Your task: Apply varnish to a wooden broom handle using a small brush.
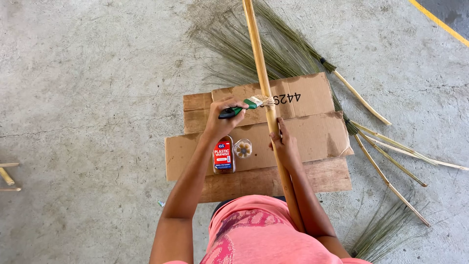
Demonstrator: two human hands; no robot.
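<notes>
A long bamboo broom handle [259, 58] runs from the top of the view down toward my body. My right hand [285, 143] grips it partway down. My left hand [222, 117] holds a green-handled paintbrush [240, 109], whose pale bristles touch a wrapped cord binding on the handle [266, 101]. Just below my left wrist, a small clear bottle with a red label [223, 156] lies on flattened cardboard [312, 134], its round cap [243, 148] beside it.
A wooden board [332, 176] lies under the cardboard on a concrete floor. Several grass brooms with thin stick handles [386, 161] spread out at the right and top. Bamboo pieces [7, 175] lie at the far left. A yellow floor line [439, 22] crosses the top right.
</notes>
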